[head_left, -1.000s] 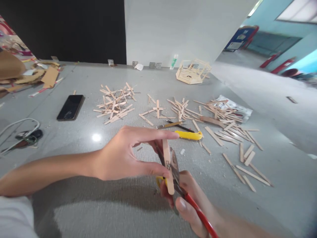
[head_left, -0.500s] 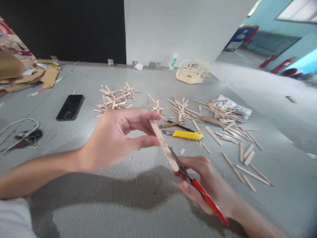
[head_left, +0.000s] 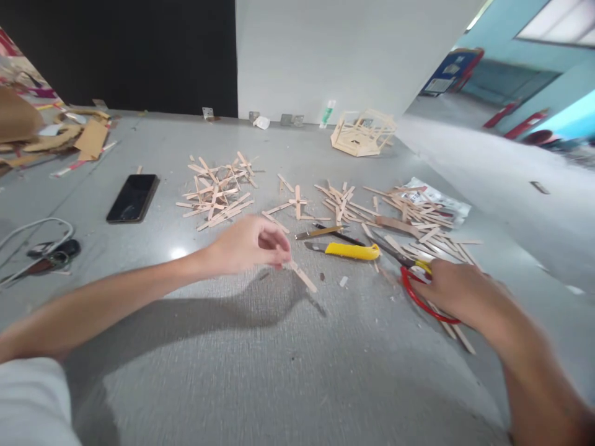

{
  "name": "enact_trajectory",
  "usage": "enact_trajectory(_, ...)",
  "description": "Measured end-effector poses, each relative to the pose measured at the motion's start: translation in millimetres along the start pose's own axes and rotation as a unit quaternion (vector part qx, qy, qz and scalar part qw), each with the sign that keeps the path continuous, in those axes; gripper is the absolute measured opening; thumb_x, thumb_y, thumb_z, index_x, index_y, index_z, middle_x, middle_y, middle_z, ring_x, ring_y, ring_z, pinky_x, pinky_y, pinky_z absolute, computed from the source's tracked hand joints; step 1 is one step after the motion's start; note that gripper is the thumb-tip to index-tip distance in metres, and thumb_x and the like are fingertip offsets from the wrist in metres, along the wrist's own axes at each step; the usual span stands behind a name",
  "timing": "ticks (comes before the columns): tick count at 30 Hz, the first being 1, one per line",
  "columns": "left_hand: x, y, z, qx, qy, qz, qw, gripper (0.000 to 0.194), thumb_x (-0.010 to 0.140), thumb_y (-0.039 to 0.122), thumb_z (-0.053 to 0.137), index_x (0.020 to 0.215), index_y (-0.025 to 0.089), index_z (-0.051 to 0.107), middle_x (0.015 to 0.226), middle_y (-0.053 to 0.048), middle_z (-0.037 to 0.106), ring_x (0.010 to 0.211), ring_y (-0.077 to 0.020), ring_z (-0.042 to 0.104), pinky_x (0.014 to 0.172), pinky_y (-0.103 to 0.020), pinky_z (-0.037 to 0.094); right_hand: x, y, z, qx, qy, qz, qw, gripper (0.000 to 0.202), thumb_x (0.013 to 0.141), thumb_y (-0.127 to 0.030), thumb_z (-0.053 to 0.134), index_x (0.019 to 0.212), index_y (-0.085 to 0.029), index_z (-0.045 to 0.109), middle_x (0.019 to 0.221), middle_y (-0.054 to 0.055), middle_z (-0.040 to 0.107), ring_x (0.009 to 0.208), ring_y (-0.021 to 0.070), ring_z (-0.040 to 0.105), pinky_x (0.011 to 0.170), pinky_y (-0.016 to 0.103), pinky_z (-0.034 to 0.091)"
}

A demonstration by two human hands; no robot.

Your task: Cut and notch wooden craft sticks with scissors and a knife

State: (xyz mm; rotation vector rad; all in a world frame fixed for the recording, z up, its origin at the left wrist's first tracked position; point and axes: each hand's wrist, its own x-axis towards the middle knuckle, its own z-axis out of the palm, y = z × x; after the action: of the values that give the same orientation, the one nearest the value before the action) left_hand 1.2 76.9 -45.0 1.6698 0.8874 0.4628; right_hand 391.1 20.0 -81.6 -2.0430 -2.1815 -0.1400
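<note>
Between its fingertips my left hand pinches one end of a wooden craft stick, which slants down to the right just above the table. My right hand is over the sticks on the right, its fingers closed on the handles of red-handled scissors. Their blades point up and left; part of the handle is hidden by the hand. A yellow utility knife lies between my hands, with a dark pen and a thin brass-coloured craft knife behind it.
Craft-stick piles lie on the table, a crossed pile at left and a loose pile in the middle. A stick frame and a glue tube stand at the back. A phone, a cable and cardboard lie left.
My right hand has carried the scissors away from the stick, out to the right. My left hand has lowered the stick toward the table, and a small dark chip now shows beside it.
</note>
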Motion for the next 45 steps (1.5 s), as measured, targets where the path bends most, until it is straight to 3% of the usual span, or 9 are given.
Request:
enact_trajectory(3, 6, -18, 9.4, 0.089, -0.043, -0.038, 0.994, 0.014, 0.085, 0.026, 0.074, 0.081, 0.013, 0.069, 0.068, -0.004, 0.071, 0.059, -0.0131, 0.065, 0.058, -0.024, 0.046, 0, 7, 5, -0.038, -0.062, 0.012, 0.997, 0.049, 0.09, -0.035, 0.069, 0.048, -0.026, 0.046, 0.044, 0.004, 0.051, 0.038, 0.0172, 0.051, 0.043, 0.031, 0.035)
enact_trajectory(6, 8, -26, 13.3, 0.14, -0.067, -0.045, 0.987, 0.009, 0.084, 0.021, 0.073, 0.081, 0.013, 0.07, 0.068, -0.003, 0.071, 0.058, -0.0124, 0.063, 0.058, -0.024, 0.043, 5, -13, 7, -0.087, -0.031, 0.017, 0.996, 0.026, 0.093, -0.034, 0.062, 0.072, -0.019, 0.065, 0.074, 0.019, 0.068, 0.066, 0.0325, 0.068, 0.049, 0.037, 0.042)
enact_trajectory(10, 8, -28, 11.9, 0.152, -0.088, -0.049, 0.983, 0.009, 0.087, 0.02, 0.072, 0.084, 0.012, 0.073, 0.066, -0.002, 0.07, 0.054, -0.0116, 0.061, 0.058, -0.024, 0.042, 25, -59, 24, 0.019, 0.008, -0.206, 0.978, 0.036, 0.105, -0.03, 0.042, 0.132, -0.016, 0.06, 0.13, 0.02, 0.063, 0.113, 0.0341, 0.066, 0.092, 0.048, 0.053)
enact_trajectory(16, 10, -34, 10.8, 0.146, -0.096, -0.058, 0.983, 0.02, 0.094, 0.028, 0.067, 0.082, 0.012, 0.071, 0.059, -0.002, 0.067, 0.05, -0.0128, 0.061, 0.053, -0.024, 0.041, 31, -95, 44, -0.021, 0.008, -0.235, 0.972, 0.036, 0.104, -0.013, 0.031, 0.118, -0.01, 0.064, 0.108, 0.019, 0.07, 0.09, 0.0292, 0.07, 0.074, 0.039, 0.052)
enact_trajectory(20, 12, -36, 10.5, 0.15, -0.106, -0.063, 0.981, 0.026, 0.095, 0.031, 0.065, 0.075, 0.014, 0.066, 0.055, 0.0, 0.062, 0.045, -0.0122, 0.059, 0.051, -0.024, 0.039, 14, -111, 26, 0.031, -0.039, -0.233, 0.971, 0.03, 0.109, -0.037, 0.039, 0.105, -0.019, 0.063, 0.09, 0.008, 0.072, 0.064, 0.0213, 0.066, 0.054, 0.03, 0.035)
enact_trajectory(24, 13, -34, 8.4, 0.178, -0.124, -0.045, 0.975, 0.031, 0.096, 0.032, 0.063, 0.069, 0.016, 0.065, 0.056, 0.001, 0.061, 0.047, -0.0103, 0.055, 0.055, -0.025, 0.037, 2, -128, 14, 0.05, -0.074, -0.272, 0.958, 0.041, 0.112, -0.038, 0.029, 0.088, -0.021, 0.057, 0.073, 0.004, 0.067, 0.056, 0.0185, 0.062, 0.052, 0.03, 0.024)
enact_trajectory(33, 7, -34, 18.2, 0.218, -0.07, -0.005, 0.974, 0.024, 0.092, 0.021, 0.068, 0.07, 0.016, 0.062, 0.06, 0.002, 0.06, 0.054, -0.0104, 0.05, 0.058, -0.026, 0.034, -4, -143, 11, 0.022, -0.097, -0.296, 0.95, 0.047, 0.113, -0.039, 0.023, 0.091, -0.019, 0.059, 0.072, 0.005, 0.068, 0.059, 0.0206, 0.066, 0.052, 0.031, 0.021)
enact_trajectory(41, 10, -31, 8.8, 0.175, -0.146, -0.013, 0.974, 0.013, 0.083, 0.015, 0.076, 0.07, 0.014, 0.071, 0.059, 0.001, 0.063, 0.057, -0.0122, 0.058, 0.058, -0.025, 0.041, -15, -149, 12, -0.036, -0.081, -0.347, 0.934, 0.033, 0.111, -0.025, 0.034, 0.094, -0.019, 0.062, 0.073, 0.004, 0.068, 0.053, 0.0168, 0.063, 0.051, 0.031, 0.026)
enact_trajectory(45, 12, -38, 17.4, 0.189, -0.136, 0.046, 0.971, 0.012, 0.084, 0.007, 0.073, 0.075, 0.015, 0.073, 0.067, 0.001, 0.066, 0.063, -0.0108, 0.059, 0.063, -0.023, 0.041, -19, -150, 13, -0.103, -0.084, -0.356, 0.925, 0.03, 0.097, -0.009, 0.053, 0.124, -0.02, 0.062, 0.076, 0.001, 0.069, 0.056, 0.0159, 0.066, 0.051, 0.029, 0.031)
